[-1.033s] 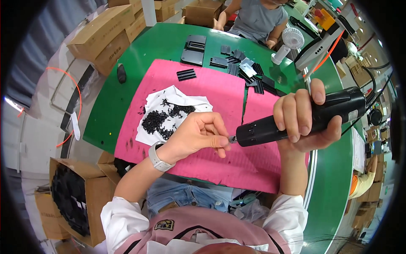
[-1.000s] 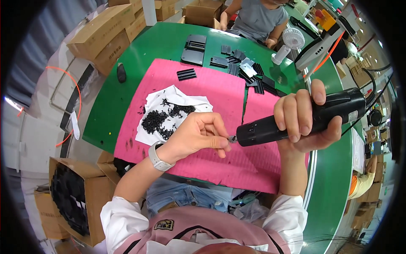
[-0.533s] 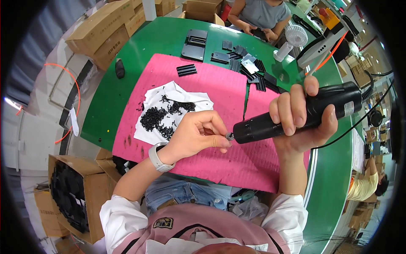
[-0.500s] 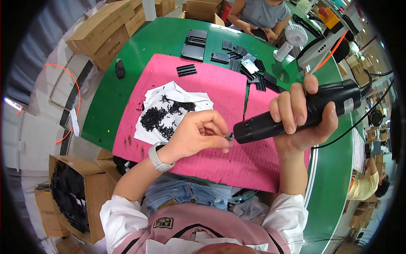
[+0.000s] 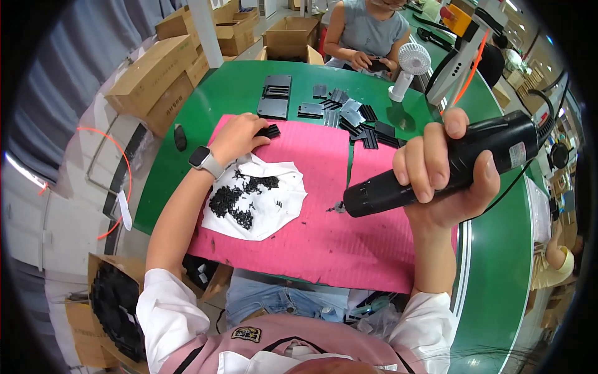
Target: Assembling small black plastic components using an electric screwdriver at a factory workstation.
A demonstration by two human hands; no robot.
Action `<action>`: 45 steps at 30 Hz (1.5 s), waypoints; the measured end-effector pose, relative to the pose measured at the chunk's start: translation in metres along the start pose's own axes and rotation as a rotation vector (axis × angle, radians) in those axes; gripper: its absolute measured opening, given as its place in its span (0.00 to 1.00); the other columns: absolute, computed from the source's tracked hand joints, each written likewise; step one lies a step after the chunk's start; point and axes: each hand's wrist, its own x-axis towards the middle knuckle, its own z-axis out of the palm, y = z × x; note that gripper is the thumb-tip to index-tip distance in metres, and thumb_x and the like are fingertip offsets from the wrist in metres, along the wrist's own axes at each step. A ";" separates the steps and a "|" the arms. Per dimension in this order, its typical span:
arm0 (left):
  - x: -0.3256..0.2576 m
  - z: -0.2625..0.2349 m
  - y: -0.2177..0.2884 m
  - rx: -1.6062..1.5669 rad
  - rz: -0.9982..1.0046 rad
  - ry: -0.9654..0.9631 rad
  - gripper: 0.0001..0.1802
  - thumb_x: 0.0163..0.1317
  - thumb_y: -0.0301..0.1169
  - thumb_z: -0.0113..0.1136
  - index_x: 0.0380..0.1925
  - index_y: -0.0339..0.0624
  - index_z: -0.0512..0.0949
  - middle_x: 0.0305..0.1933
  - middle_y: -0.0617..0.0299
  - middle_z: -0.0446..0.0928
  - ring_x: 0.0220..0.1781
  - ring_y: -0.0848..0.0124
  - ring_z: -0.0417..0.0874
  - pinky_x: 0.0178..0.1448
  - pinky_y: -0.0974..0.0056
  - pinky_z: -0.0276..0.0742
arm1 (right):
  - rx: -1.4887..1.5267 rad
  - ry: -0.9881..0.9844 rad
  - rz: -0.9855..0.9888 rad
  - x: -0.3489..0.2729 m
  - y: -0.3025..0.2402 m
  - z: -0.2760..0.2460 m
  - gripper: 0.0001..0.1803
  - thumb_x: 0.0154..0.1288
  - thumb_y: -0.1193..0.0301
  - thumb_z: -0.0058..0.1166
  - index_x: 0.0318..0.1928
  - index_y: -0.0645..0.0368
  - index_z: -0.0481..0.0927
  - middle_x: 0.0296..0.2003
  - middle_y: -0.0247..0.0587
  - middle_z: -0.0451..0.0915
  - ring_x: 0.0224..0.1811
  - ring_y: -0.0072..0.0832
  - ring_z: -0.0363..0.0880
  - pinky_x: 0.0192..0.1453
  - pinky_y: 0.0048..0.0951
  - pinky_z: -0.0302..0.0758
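Right hand (image 5: 445,177) gripped black electric screwdriver (image 5: 436,171), screw at tip; left hand (image 5: 240,134) closed over small black part (image 5: 269,131) beyond screw pile (image 5: 240,199); fastening not yet begun, judging by layout

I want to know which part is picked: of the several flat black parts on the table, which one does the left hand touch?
The left hand touches the black part on the pink mat's far edge; the others lie beyond on the green table.
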 end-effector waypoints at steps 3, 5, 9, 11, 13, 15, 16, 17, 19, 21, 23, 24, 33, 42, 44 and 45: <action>0.015 -0.002 -0.001 0.095 -0.001 0.147 0.09 0.58 0.30 0.57 0.33 0.34 0.78 0.29 0.44 0.76 0.33 0.50 0.77 0.40 0.52 0.73 | 0.005 0.048 -0.034 0.000 -0.005 0.000 0.20 0.60 0.56 0.46 0.44 0.59 0.67 0.16 0.34 0.68 0.13 0.24 0.65 0.26 0.30 0.68; 0.028 -0.006 -0.019 -0.040 -0.051 0.267 0.10 0.59 0.31 0.56 0.35 0.35 0.78 0.30 0.45 0.77 0.33 0.52 0.78 0.40 0.55 0.73 | -0.057 -0.029 -0.012 0.003 -0.004 -0.003 0.21 0.62 0.54 0.46 0.45 0.57 0.65 0.17 0.29 0.66 0.13 0.20 0.64 0.30 0.27 0.68; 0.081 -0.001 -0.062 -0.222 -0.185 0.305 0.11 0.60 0.31 0.56 0.39 0.37 0.79 0.34 0.50 0.79 0.35 0.59 0.80 0.40 0.63 0.73 | -0.144 -0.002 0.041 0.006 -0.009 -0.005 0.22 0.58 0.54 0.49 0.43 0.57 0.65 0.16 0.30 0.66 0.13 0.21 0.64 0.26 0.26 0.66; 0.097 0.011 -0.073 -0.267 -0.273 0.259 0.09 0.60 0.30 0.56 0.37 0.36 0.79 0.33 0.54 0.80 0.33 0.66 0.80 0.39 0.64 0.73 | -0.190 0.007 0.013 0.007 -0.015 -0.008 0.22 0.58 0.54 0.49 0.43 0.58 0.65 0.16 0.31 0.66 0.12 0.21 0.64 0.25 0.26 0.66; 0.107 0.021 -0.081 -0.231 -0.290 0.177 0.09 0.61 0.29 0.56 0.38 0.36 0.78 0.32 0.57 0.80 0.34 0.71 0.79 0.41 0.67 0.73 | -0.257 0.017 -0.005 0.008 -0.020 -0.012 0.22 0.58 0.55 0.49 0.43 0.58 0.65 0.16 0.31 0.67 0.12 0.20 0.64 0.24 0.25 0.65; 0.114 0.026 -0.088 -0.236 -0.312 0.091 0.07 0.61 0.27 0.57 0.38 0.37 0.78 0.32 0.62 0.80 0.35 0.76 0.78 0.44 0.69 0.73 | -0.259 0.022 -0.025 0.009 -0.024 -0.014 0.22 0.58 0.55 0.49 0.43 0.58 0.65 0.16 0.31 0.67 0.12 0.20 0.64 0.24 0.25 0.65; 0.116 0.026 -0.089 -0.231 -0.311 0.084 0.07 0.61 0.27 0.57 0.38 0.37 0.78 0.32 0.62 0.80 0.35 0.76 0.78 0.44 0.69 0.73 | -0.266 0.023 -0.037 0.010 -0.026 -0.015 0.22 0.58 0.55 0.49 0.43 0.59 0.65 0.16 0.31 0.67 0.12 0.20 0.64 0.24 0.25 0.65; 0.118 0.025 -0.092 -0.251 -0.297 0.058 0.07 0.61 0.28 0.57 0.37 0.37 0.78 0.32 0.62 0.80 0.35 0.76 0.78 0.43 0.70 0.73 | -0.261 0.028 -0.040 0.010 -0.026 -0.015 0.22 0.58 0.55 0.49 0.43 0.59 0.65 0.16 0.31 0.67 0.12 0.20 0.64 0.24 0.25 0.65; 0.121 0.024 -0.086 -0.275 -0.284 0.022 0.07 0.61 0.28 0.57 0.37 0.37 0.79 0.32 0.61 0.80 0.35 0.76 0.78 0.43 0.70 0.73 | -0.288 0.046 -0.033 0.010 -0.027 -0.015 0.22 0.58 0.56 0.49 0.44 0.59 0.65 0.16 0.32 0.67 0.12 0.21 0.64 0.23 0.24 0.65; 0.123 0.025 -0.080 -0.209 -0.338 0.040 0.07 0.59 0.29 0.59 0.35 0.38 0.80 0.33 0.61 0.80 0.35 0.76 0.77 0.41 0.70 0.72 | -0.309 0.088 -0.024 0.011 -0.025 -0.012 0.22 0.58 0.56 0.49 0.44 0.60 0.65 0.16 0.32 0.68 0.12 0.21 0.64 0.23 0.24 0.65; 0.122 0.028 -0.078 -0.206 -0.331 0.101 0.07 0.57 0.30 0.61 0.34 0.41 0.81 0.31 0.59 0.80 0.32 0.74 0.78 0.40 0.68 0.73 | -0.332 0.125 -0.014 0.012 -0.022 -0.011 0.22 0.58 0.57 0.50 0.44 0.60 0.65 0.16 0.33 0.68 0.12 0.21 0.64 0.22 0.24 0.65; 0.121 0.030 -0.079 -0.203 -0.326 0.165 0.07 0.54 0.31 0.62 0.33 0.43 0.83 0.28 0.58 0.80 0.30 0.71 0.78 0.38 0.66 0.74 | -0.339 0.135 -0.007 0.012 -0.021 -0.011 0.22 0.58 0.57 0.50 0.44 0.60 0.65 0.17 0.33 0.68 0.12 0.21 0.64 0.22 0.24 0.64; 0.117 0.026 -0.070 -0.398 -0.528 0.112 0.07 0.53 0.28 0.62 0.34 0.42 0.84 0.34 0.60 0.81 0.33 0.73 0.78 0.44 0.68 0.74 | -0.388 0.133 0.014 0.014 -0.014 -0.020 0.22 0.58 0.56 0.50 0.43 0.61 0.65 0.16 0.34 0.68 0.12 0.21 0.63 0.21 0.23 0.63; 0.125 0.024 -0.083 -0.689 -0.697 -0.071 0.10 0.59 0.33 0.58 0.39 0.46 0.82 0.37 0.71 0.79 0.38 0.78 0.71 0.44 0.66 0.62 | -0.411 0.177 0.021 0.016 -0.013 -0.017 0.23 0.58 0.56 0.51 0.43 0.61 0.64 0.16 0.34 0.67 0.12 0.21 0.62 0.21 0.23 0.62; 0.127 0.029 -0.078 -0.661 -0.684 -0.050 0.10 0.59 0.32 0.58 0.38 0.45 0.82 0.37 0.70 0.79 0.37 0.78 0.72 0.41 0.67 0.62 | -0.404 0.185 0.020 0.015 -0.015 -0.018 0.23 0.58 0.56 0.51 0.43 0.61 0.64 0.16 0.34 0.67 0.12 0.21 0.62 0.21 0.23 0.62; 0.126 0.030 -0.077 -0.629 -0.672 -0.022 0.09 0.58 0.32 0.58 0.37 0.43 0.82 0.37 0.69 0.79 0.36 0.77 0.72 0.39 0.68 0.63 | -0.437 0.183 0.027 0.016 -0.016 -0.018 0.23 0.58 0.56 0.51 0.43 0.61 0.64 0.16 0.34 0.67 0.12 0.21 0.63 0.20 0.22 0.62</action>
